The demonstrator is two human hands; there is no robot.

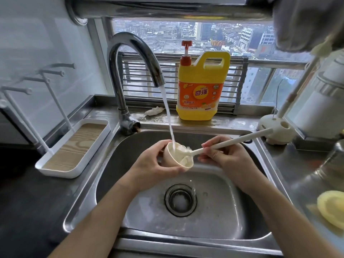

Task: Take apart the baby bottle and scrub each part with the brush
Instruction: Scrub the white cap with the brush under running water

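Over the steel sink (219,211), my left hand (154,164) grips a cream cup-shaped bottle part (172,155), its opening tilted up and to the right. A stream of water from the faucet (130,58) runs into it. My right hand (225,157) holds the long cream handle of the brush (232,141). The brush's white bristle head sits inside the cup. A yellowish rounded piece (331,209) lies on the counter at the right edge.
A yellow detergent jug (201,90) with a red pump stands on the ledge behind the sink. A white drying rack tray (74,148) with pegs is at the left. A cream brush stand (277,130) and a white appliance (322,101) are at the right. The drain (180,200) sits mid-basin.
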